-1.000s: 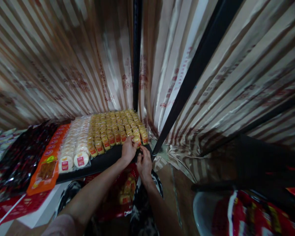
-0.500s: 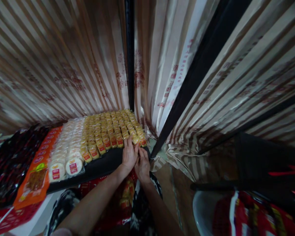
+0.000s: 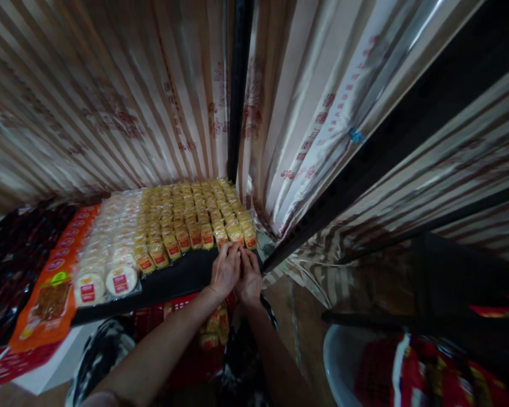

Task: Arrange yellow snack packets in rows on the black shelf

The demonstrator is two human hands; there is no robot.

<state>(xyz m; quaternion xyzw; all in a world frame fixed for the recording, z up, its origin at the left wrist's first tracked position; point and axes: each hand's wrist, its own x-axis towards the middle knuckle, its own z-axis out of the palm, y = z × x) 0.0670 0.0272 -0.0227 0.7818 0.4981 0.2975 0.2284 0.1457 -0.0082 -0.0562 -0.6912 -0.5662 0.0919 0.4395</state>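
Rows of small yellow wrapped snack cakes (image 3: pixel 182 215) stand on a black shelf (image 3: pixel 173 277), with red labels on the front ones. My left hand (image 3: pixel 226 270) and my right hand (image 3: pixel 249 277) meet at the front right end of these rows. The fingertips of both are closed together against a front snack cake (image 3: pixel 236 234); its lower part is hidden behind them. Left of the yellow rows lie clear-wrapped round white cakes (image 3: pixel 121 280) with pink labels. An orange snack packet (image 3: pixel 53 299) comes after them.
Dark shiny wrapped packets (image 3: pixel 12 271) cover the shelf's left end. Below is a red basket (image 3: pixel 146 316) with more yellow packets (image 3: pixel 214 333). A black post (image 3: pixel 305 226) rises at the right, before a striped curtain (image 3: pixel 173 113). A pale basin (image 3: pixel 335 362) holds red packages.
My hands have drawn slightly back from the front row, and the front cakes' red labels show more fully. The view has shifted a little.
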